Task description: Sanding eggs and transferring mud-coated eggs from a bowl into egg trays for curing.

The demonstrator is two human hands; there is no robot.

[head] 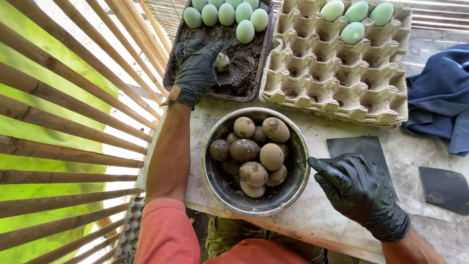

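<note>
My left hand (195, 68), in a black glove, holds a partly mud-smeared egg (221, 61) in a dark tray of wet mud (239, 73). Several clean pale green eggs (227, 14) lie at the tray's far end. A steel bowl (293, 188) in front of me holds several mud-coated eggs (254, 151). My right hand (359, 188), also black-gloved, rests on the table with its fingertips against the bowl's right rim, holding nothing.
A grey cardboard egg carton (337, 73) at the back right holds several green eggs (356, 19) in its far cells. Blue cloth (439, 98) lies at the right edge. Two dark flat sheets (444, 188) lie on the table. Bamboo slats (73, 98) run along the left.
</note>
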